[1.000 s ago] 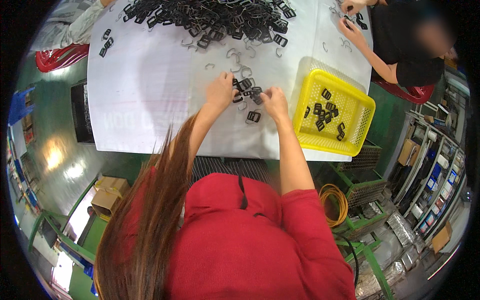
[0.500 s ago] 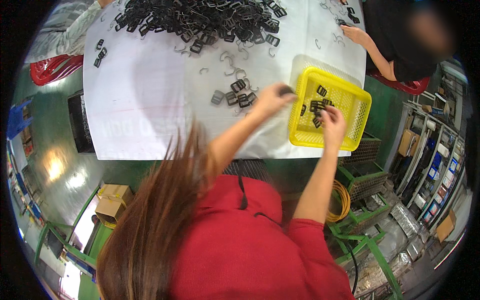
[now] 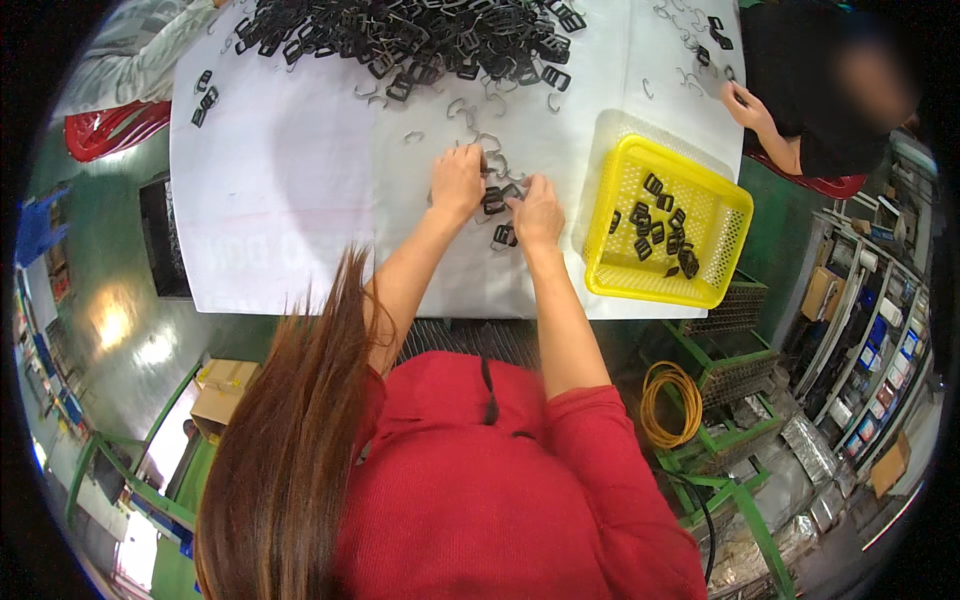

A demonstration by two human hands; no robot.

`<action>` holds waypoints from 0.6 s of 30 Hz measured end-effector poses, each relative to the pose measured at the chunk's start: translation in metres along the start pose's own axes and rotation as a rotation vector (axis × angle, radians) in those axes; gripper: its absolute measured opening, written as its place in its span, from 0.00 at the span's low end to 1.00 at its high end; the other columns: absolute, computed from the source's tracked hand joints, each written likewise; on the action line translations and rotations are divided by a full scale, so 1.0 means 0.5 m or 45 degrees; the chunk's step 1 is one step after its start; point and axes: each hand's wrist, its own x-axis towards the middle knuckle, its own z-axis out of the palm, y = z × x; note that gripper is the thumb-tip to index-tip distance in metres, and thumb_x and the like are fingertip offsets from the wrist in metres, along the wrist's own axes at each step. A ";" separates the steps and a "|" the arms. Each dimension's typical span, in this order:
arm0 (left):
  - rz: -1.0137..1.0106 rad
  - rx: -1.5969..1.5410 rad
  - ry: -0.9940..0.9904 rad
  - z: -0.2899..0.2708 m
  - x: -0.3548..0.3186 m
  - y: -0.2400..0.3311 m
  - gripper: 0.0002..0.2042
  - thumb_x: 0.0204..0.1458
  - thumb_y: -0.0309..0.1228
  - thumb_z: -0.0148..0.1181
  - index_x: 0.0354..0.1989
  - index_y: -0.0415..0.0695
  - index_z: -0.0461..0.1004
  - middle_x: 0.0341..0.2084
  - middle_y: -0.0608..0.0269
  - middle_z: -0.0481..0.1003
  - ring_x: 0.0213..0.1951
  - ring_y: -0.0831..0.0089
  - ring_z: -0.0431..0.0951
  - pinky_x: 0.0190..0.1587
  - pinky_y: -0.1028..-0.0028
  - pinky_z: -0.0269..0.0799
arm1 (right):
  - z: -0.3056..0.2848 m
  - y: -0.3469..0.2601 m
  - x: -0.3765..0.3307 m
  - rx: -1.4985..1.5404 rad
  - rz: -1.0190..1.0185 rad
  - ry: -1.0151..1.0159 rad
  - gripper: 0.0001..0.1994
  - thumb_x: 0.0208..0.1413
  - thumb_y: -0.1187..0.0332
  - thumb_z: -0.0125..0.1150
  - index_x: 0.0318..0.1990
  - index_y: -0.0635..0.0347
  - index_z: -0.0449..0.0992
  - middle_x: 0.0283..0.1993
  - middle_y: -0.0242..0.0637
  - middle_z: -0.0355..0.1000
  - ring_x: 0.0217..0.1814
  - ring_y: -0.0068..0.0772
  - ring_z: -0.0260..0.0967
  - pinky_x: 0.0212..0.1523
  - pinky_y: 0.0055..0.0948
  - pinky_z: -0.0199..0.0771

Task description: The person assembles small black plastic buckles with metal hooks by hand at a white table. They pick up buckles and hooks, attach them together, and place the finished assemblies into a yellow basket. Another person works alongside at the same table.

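Observation:
Over a small group of black plastic buckles (image 3: pixel 505 235) on the white-covered table (image 3: pixel 290 180), both my hands work close together. My left hand (image 3: pixel 459 180) has its fingers curled down at the group's left side; a dark buckle edge shows by the fingertips, the rest hidden under the hand. Thumb and fingers of my right hand (image 3: pixel 538 211) pinch at a black buckle on the group's right side. Thin curved metal hooks (image 3: pixel 487 142) lie just beyond. To the right, a yellow perforated basket (image 3: pixel 606 240) holds several black buckles (image 3: pixel 657 232).
A large heap of black buckles (image 3: pixel 400 40) covers the table's far side. A co-worker's hand (image 3: pixel 745 105) is at the far right, near loose buckles and hooks; a grey sleeve (image 3: pixel 135 60) shows at the far left. Green metal racks (image 3: pixel 735 375) stand below the right table edge.
Both my hands have moved left from the yellow basket to the small group of buckles. More buckles now lie in the basket. The co-worker's hand has shifted nearer the table's right edge.

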 end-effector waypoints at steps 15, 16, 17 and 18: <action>-0.486 -0.266 0.116 -0.043 -0.106 -0.051 0.22 0.38 0.41 0.69 0.33 0.39 0.67 0.28 0.52 0.72 0.31 0.54 0.74 0.31 0.60 0.68 | 0.029 -0.035 0.005 0.012 0.390 -0.203 0.20 0.39 0.58 0.70 0.37 0.56 0.72 0.39 0.41 0.72 0.43 0.43 0.70 0.44 0.40 0.68; -0.560 -0.216 0.037 -0.047 -0.105 -0.039 0.20 0.39 0.41 0.67 0.31 0.42 0.65 0.29 0.53 0.71 0.31 0.53 0.73 0.32 0.58 0.66 | 0.034 -0.033 0.010 0.026 0.384 -0.238 0.19 0.39 0.59 0.70 0.37 0.57 0.72 0.39 0.41 0.72 0.43 0.43 0.70 0.43 0.40 0.68; -0.508 -0.219 0.067 -0.047 -0.103 -0.037 0.20 0.38 0.41 0.68 0.31 0.42 0.65 0.28 0.54 0.71 0.31 0.54 0.73 0.31 0.60 0.67 | 0.041 -0.028 0.013 0.039 0.379 -0.274 0.18 0.39 0.59 0.70 0.36 0.58 0.73 0.38 0.42 0.72 0.43 0.44 0.70 0.43 0.40 0.69; -0.452 -0.219 0.092 -0.045 -0.102 -0.037 0.20 0.38 0.40 0.68 0.31 0.43 0.65 0.28 0.55 0.71 0.31 0.55 0.73 0.31 0.61 0.67 | 0.048 -0.023 0.014 0.057 0.379 -0.310 0.18 0.39 0.60 0.70 0.36 0.59 0.74 0.38 0.42 0.73 0.43 0.44 0.70 0.42 0.40 0.69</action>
